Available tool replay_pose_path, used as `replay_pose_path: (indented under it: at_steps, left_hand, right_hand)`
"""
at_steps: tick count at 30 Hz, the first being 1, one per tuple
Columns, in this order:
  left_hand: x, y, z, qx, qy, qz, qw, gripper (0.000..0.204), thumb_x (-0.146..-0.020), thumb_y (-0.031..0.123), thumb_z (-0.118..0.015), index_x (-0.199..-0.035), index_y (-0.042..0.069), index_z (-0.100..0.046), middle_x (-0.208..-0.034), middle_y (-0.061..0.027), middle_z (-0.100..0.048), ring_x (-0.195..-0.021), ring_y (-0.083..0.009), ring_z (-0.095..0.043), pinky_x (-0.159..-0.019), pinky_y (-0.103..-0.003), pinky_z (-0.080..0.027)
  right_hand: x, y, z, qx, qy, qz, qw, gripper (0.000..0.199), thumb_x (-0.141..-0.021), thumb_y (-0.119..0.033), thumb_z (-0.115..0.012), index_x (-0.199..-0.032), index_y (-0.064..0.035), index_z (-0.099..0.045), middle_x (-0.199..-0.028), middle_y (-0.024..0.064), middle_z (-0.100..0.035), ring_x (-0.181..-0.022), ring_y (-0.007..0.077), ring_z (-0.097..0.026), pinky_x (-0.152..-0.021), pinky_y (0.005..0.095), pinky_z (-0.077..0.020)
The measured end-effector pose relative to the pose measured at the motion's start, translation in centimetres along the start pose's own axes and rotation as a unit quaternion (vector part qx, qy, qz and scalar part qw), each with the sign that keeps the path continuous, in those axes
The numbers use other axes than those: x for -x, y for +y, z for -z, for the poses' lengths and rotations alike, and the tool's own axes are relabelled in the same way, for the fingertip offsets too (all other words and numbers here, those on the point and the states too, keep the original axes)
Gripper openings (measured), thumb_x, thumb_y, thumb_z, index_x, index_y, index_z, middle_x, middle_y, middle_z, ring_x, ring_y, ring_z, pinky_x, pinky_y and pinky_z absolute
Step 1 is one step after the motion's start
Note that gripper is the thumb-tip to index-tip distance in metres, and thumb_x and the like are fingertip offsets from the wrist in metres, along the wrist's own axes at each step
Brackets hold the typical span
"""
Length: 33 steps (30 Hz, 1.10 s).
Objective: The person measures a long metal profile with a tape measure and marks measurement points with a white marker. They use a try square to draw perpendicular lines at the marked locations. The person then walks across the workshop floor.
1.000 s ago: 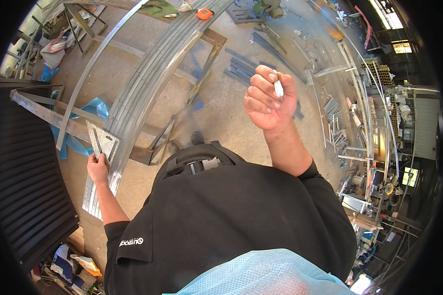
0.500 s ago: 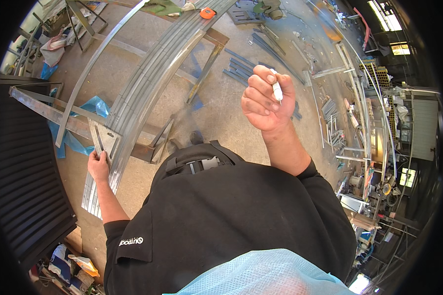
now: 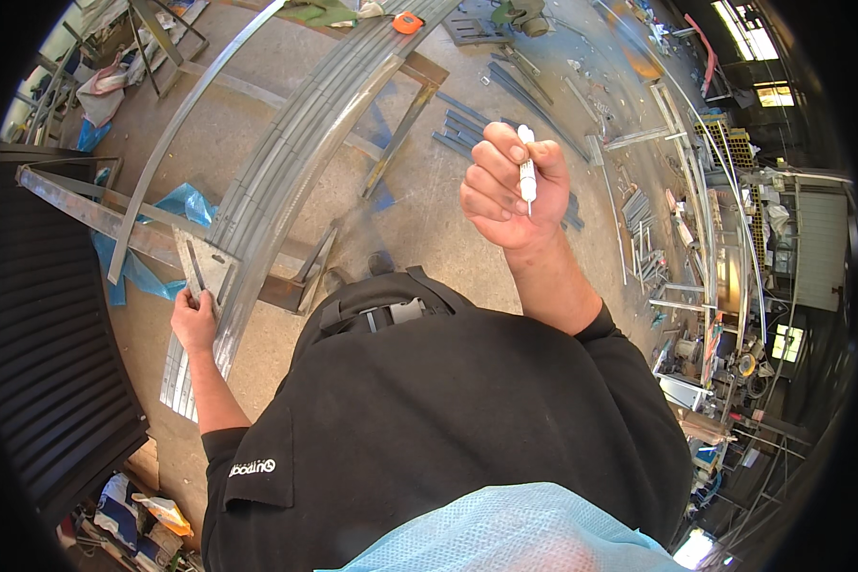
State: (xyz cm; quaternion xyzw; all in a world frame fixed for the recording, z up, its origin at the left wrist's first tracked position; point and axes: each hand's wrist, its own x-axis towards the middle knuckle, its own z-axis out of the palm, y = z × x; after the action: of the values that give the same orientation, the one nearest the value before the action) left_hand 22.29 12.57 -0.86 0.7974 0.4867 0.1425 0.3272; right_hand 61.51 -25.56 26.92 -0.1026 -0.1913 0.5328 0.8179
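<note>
Raised in front of me, my right hand (image 3: 510, 191) has its fingers curled round a white marker pen (image 3: 527, 170), whose thin tip points down toward my wrist. At the left, my left hand (image 3: 194, 322) pinches the near edge of a flat metal triangle square (image 3: 217, 272) with a long slot in it. The square lies across a row of long grey metal bars (image 3: 276, 162), which run side by side from near left to far middle. An orange tape measure (image 3: 407, 23) rests on their far end.
Rusty metal stands (image 3: 405, 133) support the bars. A long curved metal strip (image 3: 153, 172) lies to their left, by blue plastic sheeting (image 3: 186, 204). Cut dark bars (image 3: 462, 129) lie on the floor ahead. A black ribbed panel (image 3: 48, 315) stands at left; metal racks (image 3: 710, 286) line the right.
My right hand has shifted slightly left, and the marker has turned more upright, showing more of its length. My left hand stays on the square.
</note>
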Motion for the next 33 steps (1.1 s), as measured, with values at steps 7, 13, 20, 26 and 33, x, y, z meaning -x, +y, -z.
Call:
replay_pose_path:
  at_steps: [7, 13, 20, 26, 33]
  left_hand:
    - [0.4, 2.2, 1.0, -0.086, -0.014, -0.009, 0.996, 0.037, -0.094, 0.036, -0.081, -0.115, 0.006, -0.078, -0.086, -0.0093, -0.078, -0.078, -0.0262, -0.075, -0.076, -0.042, -0.059]
    - [0.3, 3.3, 1.6, -0.174, -0.049, -0.013, 0.984, 0.048, -0.096, 0.044, -0.075, -0.123, 0.005, -0.075, -0.109, -0.0179, -0.08, -0.102, -0.0409, -0.076, -0.089, -0.052, -0.059]
    - [0.0, 4.1, 2.4, -0.235, -0.094, -0.013, 0.967, 0.044, -0.098, 0.043, -0.073, -0.124, 0.007, -0.073, -0.114, -0.0173, -0.079, -0.108, -0.0387, -0.075, -0.093, -0.052, -0.059]
    - [0.0, 4.8, 2.9, -0.244, -0.11, 0.0, 0.963, 0.042, -0.097, 0.041, -0.073, -0.123, 0.008, -0.073, -0.107, -0.0156, -0.078, -0.105, -0.0379, -0.075, -0.092, -0.052, -0.059]
    - [-0.3, 5.3, 2.2, -0.295, -0.115, 0.037, 0.948, 0.039, -0.095, 0.036, -0.073, -0.125, 0.011, -0.072, -0.121, -0.0137, -0.078, -0.115, -0.0363, -0.074, -0.1, -0.052, -0.058]
  right_hand:
    - [-0.8, 0.2, 0.8, 0.006, -0.01, -0.013, 1.0, 0.019, -0.104, -0.026, -0.062, -0.101, -0.0071, -0.061, -0.074, 0.0026, -0.052, -0.059, 0.0143, -0.049, -0.059, 0.0338, -0.0408]
    - [0.1, -0.3, 4.9, 0.088, 0.092, 0.001, 0.992, 0.018, -0.1, -0.023, -0.063, -0.1, -0.0056, -0.062, -0.079, 0.0045, -0.056, -0.062, 0.0171, -0.05, -0.06, 0.0346, -0.0412]
    - [3.6, -0.6, 10.7, 0.117, 0.318, -0.002, 0.941, 0.012, -0.096, -0.018, -0.061, -0.093, -0.0061, -0.061, -0.077, 0.0053, -0.059, -0.059, 0.016, -0.05, -0.058, 0.0344, -0.0417]
    - [4.6, -2.8, 12.7, 0.204, 0.398, -0.047, 0.893, 0.012, -0.101, -0.02, -0.064, -0.097, -0.0082, -0.065, -0.07, 0.0051, -0.057, -0.059, 0.0187, -0.047, -0.057, 0.0342, -0.0376]
    - [3.1, -11.1, 9.4, 0.419, 0.339, -0.049, 0.841, 0.013, -0.101, -0.017, -0.067, -0.099, -0.0059, -0.061, -0.078, 0.006, -0.064, -0.061, 0.0147, -0.055, -0.056, 0.0314, -0.0405]
